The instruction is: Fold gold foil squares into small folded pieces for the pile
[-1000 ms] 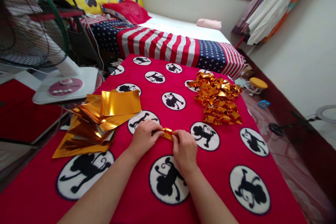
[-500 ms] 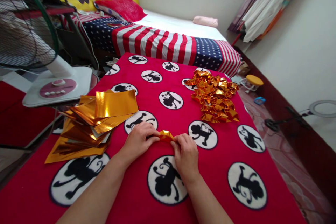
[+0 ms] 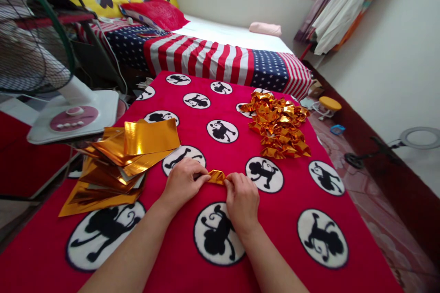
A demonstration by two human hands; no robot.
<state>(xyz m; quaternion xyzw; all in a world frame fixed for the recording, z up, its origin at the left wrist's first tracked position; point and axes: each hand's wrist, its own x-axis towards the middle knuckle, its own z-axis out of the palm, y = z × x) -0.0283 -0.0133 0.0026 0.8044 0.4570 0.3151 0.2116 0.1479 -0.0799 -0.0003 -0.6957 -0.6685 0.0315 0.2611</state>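
A small folded piece of gold foil paper is stretched between my two hands, just above or on the red cloth. My left hand pinches its left end between thumb and fingers. At the right end, my right hand pinches in the same way. To the left lies a loose, fanned stack of flat gold foil sheets. Farther off on the right is a heap of folded gold foil pieces, spread in rough rows.
A fan base stands at the table's left edge. Beyond the table is a bed with a striped and starred cover and a red pillow. On the floor at right are a yellow stool and a ring light.
The foil piece between my fingers now shows a flatter front face. Both hands keep their pinch in nearly the same place. The whole view has shifted slightly.
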